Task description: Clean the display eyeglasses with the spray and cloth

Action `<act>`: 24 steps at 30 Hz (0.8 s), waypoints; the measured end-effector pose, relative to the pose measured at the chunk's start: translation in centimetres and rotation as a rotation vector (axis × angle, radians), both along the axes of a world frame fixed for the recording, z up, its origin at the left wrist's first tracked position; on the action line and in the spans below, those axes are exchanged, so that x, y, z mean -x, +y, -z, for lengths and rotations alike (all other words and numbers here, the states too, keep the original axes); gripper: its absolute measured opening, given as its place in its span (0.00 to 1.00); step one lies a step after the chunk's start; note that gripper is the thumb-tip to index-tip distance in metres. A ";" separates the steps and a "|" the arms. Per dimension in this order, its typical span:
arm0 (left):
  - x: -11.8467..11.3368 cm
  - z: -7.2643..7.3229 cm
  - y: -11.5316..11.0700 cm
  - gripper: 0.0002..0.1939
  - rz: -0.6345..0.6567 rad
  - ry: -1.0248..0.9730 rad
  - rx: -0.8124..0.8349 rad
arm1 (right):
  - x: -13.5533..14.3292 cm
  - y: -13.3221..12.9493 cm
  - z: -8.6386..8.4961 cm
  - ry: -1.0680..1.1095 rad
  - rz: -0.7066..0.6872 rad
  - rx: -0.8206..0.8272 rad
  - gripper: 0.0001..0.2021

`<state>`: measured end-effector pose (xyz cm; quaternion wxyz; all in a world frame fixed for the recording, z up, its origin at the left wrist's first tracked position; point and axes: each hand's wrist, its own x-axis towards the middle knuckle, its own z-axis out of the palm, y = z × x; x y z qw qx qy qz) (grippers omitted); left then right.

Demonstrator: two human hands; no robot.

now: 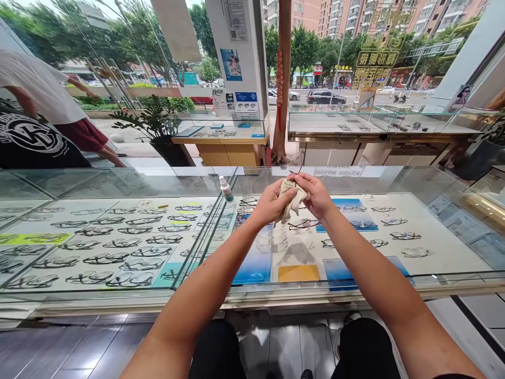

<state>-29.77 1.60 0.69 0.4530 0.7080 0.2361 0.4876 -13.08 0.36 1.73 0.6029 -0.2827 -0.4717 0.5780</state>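
Above the glass counter (252,296), both hands meet around a crumpled cream cloth (291,190). My left hand (272,201) is closed on the cloth, thumb pressed over it. My right hand (316,193) pinches at the cloth's right side, closed on a pair of glasses. A thin dark temple arm of the glasses (302,164) sticks up past the fingers; cloth and fingers hide most of the rest. To the left of my hands, a small white spray bottle (225,188) with a green and pink label stands on the glass top.
Rows of eyeglasses (122,243) lie inside the case under the glass, along with blue trays (252,266) and a yellow card (299,273). Beyond are further display cases (343,126), a potted plant (158,126) and a wooden post (281,79). At left is a person in a white shirt (39,79).
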 end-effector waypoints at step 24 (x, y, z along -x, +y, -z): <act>1.0 -1.0 1.5 0.39 -0.238 -0.191 0.028 | -0.5 -0.2 -0.1 -0.252 -0.012 -0.182 0.20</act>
